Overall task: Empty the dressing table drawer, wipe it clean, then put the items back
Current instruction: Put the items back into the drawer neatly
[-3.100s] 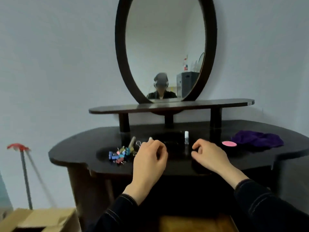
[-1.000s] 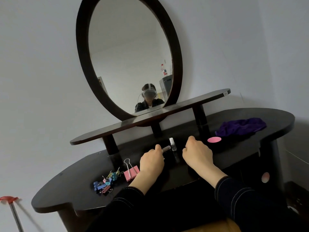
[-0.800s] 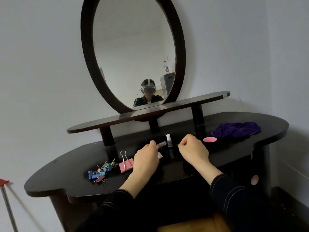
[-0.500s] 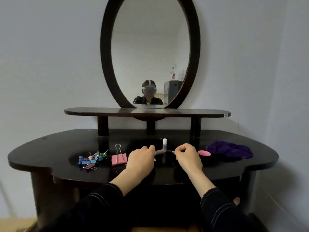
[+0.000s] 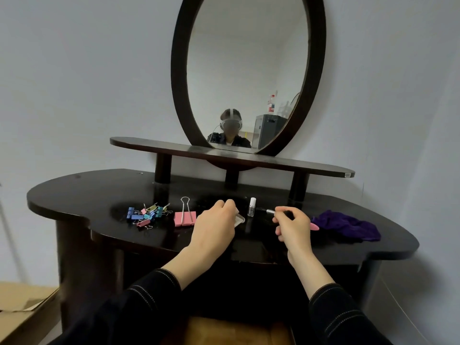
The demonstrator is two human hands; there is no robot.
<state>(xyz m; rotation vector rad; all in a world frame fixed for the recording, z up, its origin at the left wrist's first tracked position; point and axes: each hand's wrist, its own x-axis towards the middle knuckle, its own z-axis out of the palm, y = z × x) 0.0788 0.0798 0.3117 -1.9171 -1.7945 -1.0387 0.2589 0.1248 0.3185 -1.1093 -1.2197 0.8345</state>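
Note:
On the dark dressing table top [image 5: 82, 195], my left hand [image 5: 214, 230] curls round a small white and silver item [image 5: 239, 219] that rests on the surface. To its right, my right hand [image 5: 292, 224] pinches a thin dark stick with a silver band [image 5: 266, 210], its tip pointing left. A small clear bottle with a white cap [image 5: 252, 207] stands between the two hands. The open drawer's wooden inside [image 5: 236, 329] shows below my forearms.
A large pink binder clip [image 5: 184, 215] and a pile of several small coloured clips [image 5: 145, 215] lie left of my hands. A purple cloth [image 5: 348, 226] and a half-hidden pink item [image 5: 315, 226] lie to the right. Shelf [image 5: 311, 168] and mirror behind; cardboard box [image 5: 20, 312] lower left.
My hands have drawn apart: the right one now holds the dark stick away from the left, which has lowered onto the white item. The view has swung and tilted.

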